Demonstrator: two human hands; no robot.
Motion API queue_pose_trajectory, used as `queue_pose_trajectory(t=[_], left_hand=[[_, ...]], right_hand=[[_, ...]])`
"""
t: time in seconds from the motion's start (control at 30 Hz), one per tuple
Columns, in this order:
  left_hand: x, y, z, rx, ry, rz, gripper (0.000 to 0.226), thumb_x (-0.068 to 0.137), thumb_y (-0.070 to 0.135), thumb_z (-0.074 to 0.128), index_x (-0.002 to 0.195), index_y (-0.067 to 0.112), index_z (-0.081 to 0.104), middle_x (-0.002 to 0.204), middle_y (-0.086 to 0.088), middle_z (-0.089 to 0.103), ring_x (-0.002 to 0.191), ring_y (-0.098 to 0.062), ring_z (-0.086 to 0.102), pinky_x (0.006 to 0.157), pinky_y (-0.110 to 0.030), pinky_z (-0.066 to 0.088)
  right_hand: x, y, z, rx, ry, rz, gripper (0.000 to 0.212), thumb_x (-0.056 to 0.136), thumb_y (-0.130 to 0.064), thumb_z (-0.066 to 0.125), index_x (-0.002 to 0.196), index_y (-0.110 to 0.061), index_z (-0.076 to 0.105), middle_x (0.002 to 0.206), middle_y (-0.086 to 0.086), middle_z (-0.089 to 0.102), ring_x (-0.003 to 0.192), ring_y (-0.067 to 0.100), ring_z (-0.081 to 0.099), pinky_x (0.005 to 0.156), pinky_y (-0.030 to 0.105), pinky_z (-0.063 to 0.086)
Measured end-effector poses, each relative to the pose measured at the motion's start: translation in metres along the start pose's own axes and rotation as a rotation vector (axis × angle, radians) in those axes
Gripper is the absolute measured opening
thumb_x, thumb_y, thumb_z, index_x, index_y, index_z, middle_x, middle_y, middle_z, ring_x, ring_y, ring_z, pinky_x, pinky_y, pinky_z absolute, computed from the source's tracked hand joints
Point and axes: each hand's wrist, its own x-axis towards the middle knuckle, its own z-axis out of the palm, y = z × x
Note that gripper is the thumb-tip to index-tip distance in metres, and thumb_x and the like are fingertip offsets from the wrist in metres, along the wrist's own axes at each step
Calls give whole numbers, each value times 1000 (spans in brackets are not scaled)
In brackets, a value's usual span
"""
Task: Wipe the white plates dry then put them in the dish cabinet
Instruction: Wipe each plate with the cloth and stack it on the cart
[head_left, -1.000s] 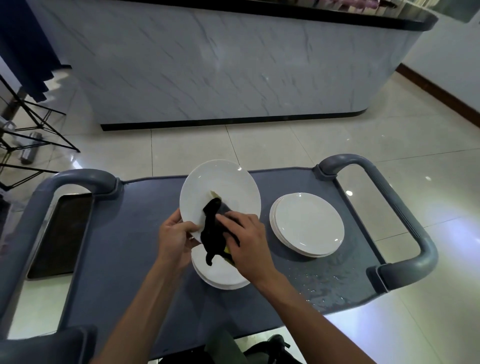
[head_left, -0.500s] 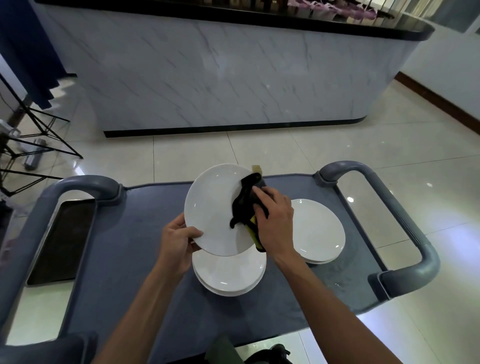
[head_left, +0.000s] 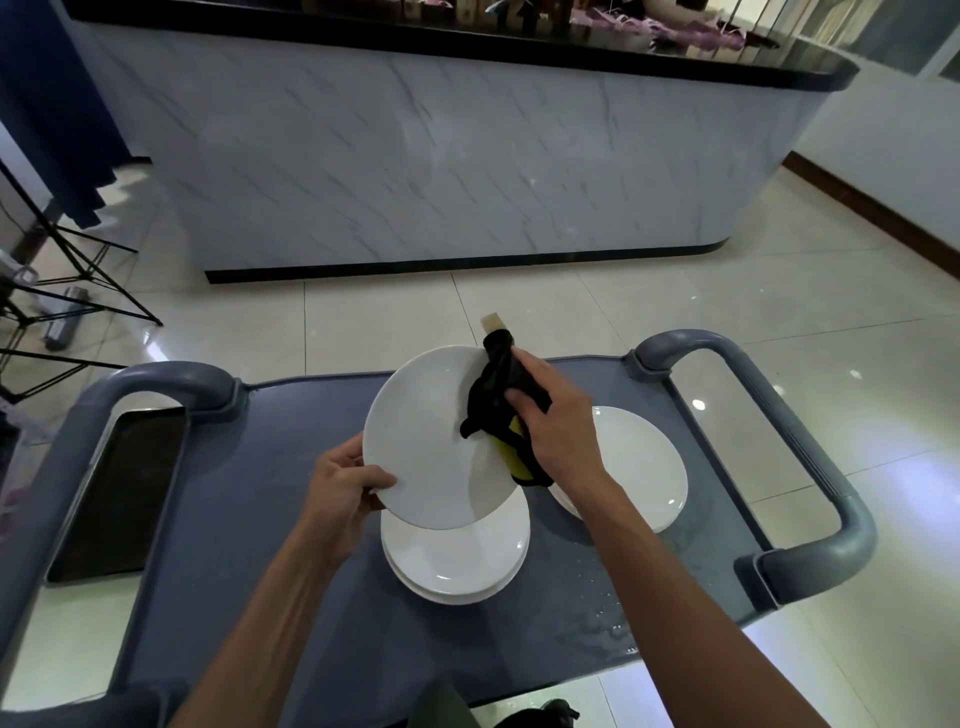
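Black cloth (head_left: 498, 400) now higher on glossy round plate (head_left: 431, 441).

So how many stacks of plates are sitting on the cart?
2: a near stack under the held plate, and a right stack behind the right forearm. Plates per stack unclear.

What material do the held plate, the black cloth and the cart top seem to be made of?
Held plate: probably glazed ceramic, white and smooth with a soft sheen; melamine is possible.
Black cloth: soft fabric with yellow parts; it bunches and folds in the right hand.
Cart top: matte grey, likely plastic; water droplets lie on it.
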Motion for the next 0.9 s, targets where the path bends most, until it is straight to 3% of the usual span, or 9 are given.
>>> queue_pose_trajectory(t=[0.1,0.27,0.4,0.5,0.57,0.67,0.8,0.9], left_hand=[[0,0,-2,7,-5,11,44,59,-7,61,89,18,80,85,-11,74,71,-24,68,55,-36,55],[3,-1,-3,53,-11,21,44,58,-7,60,90,17,79,84,-12,73,70,-23,67,55,-34,53],[9,-4,-7,107,-18,49,55,70,-23,50,90,18,79,82,-10,75,69,-21,68,52,-31,53],[12,-4,-8,121,-23,57,51,65,-15,56,88,22,81,79,-6,75,67,-18,68,51,-28,54],[13,-4,-7,127,-25,57,50,57,-5,59,90,25,81,80,-5,75,68,-17,69,53,-28,54],[16,-9,-6,140,1,78,55,67,-14,57,91,30,81,84,-3,76,72,-15,70,57,-29,57],[18,-15,0,139,45,85,63,76,-22,51,85,32,82,82,0,76,74,-13,70,61,-27,57],[16,-15,2,78,54,86,53,82,-16,51,91,27,82,90,-2,77,81,-14,71,67,-26,58]], right_hand=[[1,2,-2,5,-83,38,61,88,-12,73,143,-30,53,127,-18,60,111,-5,51,97,3,36],[2,5,-5,-3,-132,68,69,83,-15,76,142,-37,50,125,-14,64,115,7,57,100,21,43],[-1,4,-7,44,-137,83,63,78,-13,75,128,-45,57,112,-21,68,109,1,61,92,21,49],[-7,1,-5,81,-113,72,55,74,-16,75,115,-50,59,107,-24,68,104,-1,62,83,13,48],[-12,-2,-3,121,-67,68,46,71,-30,73,110,-49,61,105,-23,68,101,-1,63,79,8,46],[-18,-3,0,126,-4,15,40,69,-41,76,105,-44,60,100,-18,67,97,3,63,76,8,44],[-22,0,1,80,40,-53,46,72,-32,79,114,-30,60,104,-13,64,97,10,61,83,25,49],[-24,3,-1,43,86,-88,45,74,-27,78,116,-20,60,105,-6,63,97,16,60,82,25,47]])
